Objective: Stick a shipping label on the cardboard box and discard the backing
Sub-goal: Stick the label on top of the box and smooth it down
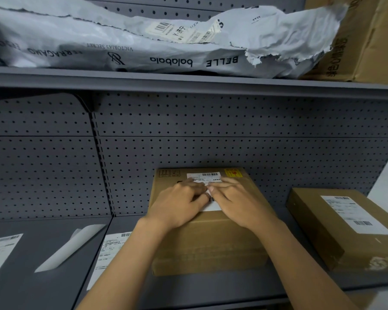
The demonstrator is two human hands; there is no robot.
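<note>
Pressing of a shipping label (pixel 205 179) onto the top of a cardboard box (pixel 208 240), standing on the lower shelf (pixel 211 289) toward its back edge, against the pegboard. Left hand (pixel 179 203) and right hand (pixel 238 202) laid flat, fingers extended and nearly meeting over the label's middle, gripping nothing. Best done by smoothing outward from the centre toward the label's edges, firm and even, to drive out bubbles and seat the corners. Label mostly hidden under the fingers; far strip with barcode showing beyond the fingertips, near margin between the thumbs. Curled white sheet (pixel 70 249), probably the peeled backing, lying on the shelf well to the left of the left hand, apparently not yet discarded.
</note>
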